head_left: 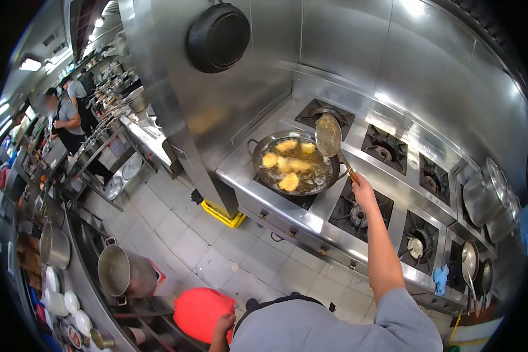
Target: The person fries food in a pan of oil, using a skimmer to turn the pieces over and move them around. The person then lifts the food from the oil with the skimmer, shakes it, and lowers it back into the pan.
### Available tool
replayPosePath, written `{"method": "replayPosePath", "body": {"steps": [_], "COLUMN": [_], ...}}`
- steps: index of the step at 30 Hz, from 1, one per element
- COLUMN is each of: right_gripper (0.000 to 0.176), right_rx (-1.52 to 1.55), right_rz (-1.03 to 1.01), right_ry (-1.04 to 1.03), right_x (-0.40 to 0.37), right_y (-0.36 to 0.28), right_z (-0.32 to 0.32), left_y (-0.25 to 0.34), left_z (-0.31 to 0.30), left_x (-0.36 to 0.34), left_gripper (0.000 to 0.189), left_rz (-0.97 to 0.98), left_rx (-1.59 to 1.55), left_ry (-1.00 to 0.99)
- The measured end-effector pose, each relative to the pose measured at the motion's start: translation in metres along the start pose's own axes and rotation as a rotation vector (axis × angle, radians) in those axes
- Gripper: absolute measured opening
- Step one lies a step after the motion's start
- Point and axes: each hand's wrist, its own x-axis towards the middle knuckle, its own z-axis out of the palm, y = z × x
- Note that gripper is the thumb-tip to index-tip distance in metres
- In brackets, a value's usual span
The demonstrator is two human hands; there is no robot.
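My right hand (362,190) is wrapped round the wooden handle of a round skimmer (328,135), whose mesh head is tilted up over the right back edge of a wok (264,183). Several golden battered pieces (293,165) float in bubbling oil in the wok, which sits on the stove's front left burner. Low in the view, my left hand (224,324) is beside a red rounded thing (202,311); its fingers are too small and partly hidden to make out.
More burners (358,216) lie right of the wok, with large pots (484,190) beyond. A black pan (219,38) hangs on the steel wall. At left are a tall pot (117,273), a yellow-based post (223,215) and co-workers (70,120).
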Motion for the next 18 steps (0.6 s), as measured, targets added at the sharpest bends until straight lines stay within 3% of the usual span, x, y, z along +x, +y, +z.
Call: {"method": "replayPosePath", "body": {"steps": [1,9,14,18], "right_gripper": [0.048,0.045,0.046,0.048], "right_rx": [-0.101,-0.292,-0.142,0.013], "right_rz": [-0.111,-0.030,-0.058,-0.080], "right_ry": [0.062,0.002,-0.048,-0.058], "right_x": [0.005,0.017,0.026,0.015], "right_y": [0.006,0.018,0.053,0.046], "right_z": [0.000,-0.005,0.021,0.022], "left_y": [0.002,0.006,-0.003,-0.016], "left_z": [0.000,-0.002,0.002,0.008], "left_x": [0.000,-0.003,-0.011,-0.012], "left_gripper": [0.029,0.025,0.025,0.027], "left_rz": [0.012,-0.043,-0.008,-0.032], "left_rx": [-0.025,0.039,0.008,-0.064], "left_ry": [0.000,0.044,0.064,0.067]}}
